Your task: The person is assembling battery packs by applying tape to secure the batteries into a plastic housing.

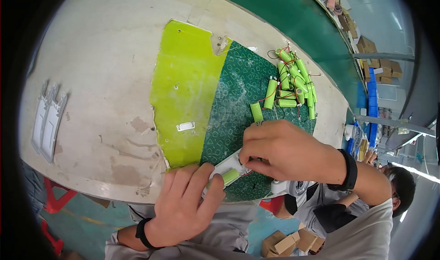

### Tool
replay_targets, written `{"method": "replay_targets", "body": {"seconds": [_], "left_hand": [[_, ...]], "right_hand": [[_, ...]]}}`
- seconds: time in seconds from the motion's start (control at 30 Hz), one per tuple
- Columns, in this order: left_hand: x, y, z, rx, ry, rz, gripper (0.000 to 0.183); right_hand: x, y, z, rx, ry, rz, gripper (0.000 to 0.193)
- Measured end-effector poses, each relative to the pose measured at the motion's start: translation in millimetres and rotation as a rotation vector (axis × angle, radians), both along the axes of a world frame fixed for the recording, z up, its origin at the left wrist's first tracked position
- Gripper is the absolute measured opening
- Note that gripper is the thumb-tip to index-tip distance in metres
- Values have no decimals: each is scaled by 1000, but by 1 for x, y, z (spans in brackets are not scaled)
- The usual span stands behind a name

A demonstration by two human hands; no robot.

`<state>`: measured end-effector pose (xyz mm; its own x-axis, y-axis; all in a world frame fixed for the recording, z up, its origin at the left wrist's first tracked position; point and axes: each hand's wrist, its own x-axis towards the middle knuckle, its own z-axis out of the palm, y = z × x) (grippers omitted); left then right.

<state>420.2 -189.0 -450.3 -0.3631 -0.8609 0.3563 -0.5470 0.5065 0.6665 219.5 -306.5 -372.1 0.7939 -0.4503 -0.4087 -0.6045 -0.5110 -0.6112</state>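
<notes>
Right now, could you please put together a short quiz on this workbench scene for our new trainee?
1. True or false: the left hand presses on the white plastic housing that holds a green cylindrical battery cell.
2. Which mat does the pile of green battery cells with red wires lie on? A) the bright yellow-green sheet B) the dark green patterned mat C) the bare table
3. Fill in: the right hand wears a ___ wristband.

Key: 1 true; 2 B; 3 black.
</notes>
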Motion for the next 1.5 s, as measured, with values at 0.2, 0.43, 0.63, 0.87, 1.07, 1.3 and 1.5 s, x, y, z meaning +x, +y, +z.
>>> {"method": "replay_targets", "body": {"seconds": [0.2,0.43,0.63,0.87,1.07,1.3,1.5], "left_hand": [[0,0,-1,1,32,7,53],[1,-1,0,-6,38,-3,53],[2,-1,0,-15,23,5,53],[-2,-1,6,-41,32,9,53],[2,0,19,61,-44,2,58],[-13,0,36,24,-221,34,55],[-7,-3,82,-38,-406,10,50]], "right_hand": [[0,3,-3,-70,-17,-2,7],[0,8,-7,-340,-4,147,22],[7,15,-6,-416,18,119,23],[8,20,16,-358,76,52,28],[-36,37,90,-403,131,-171,56],[-87,129,41,-417,109,-399,75],[-102,120,49,-475,-31,-393,67]]}}
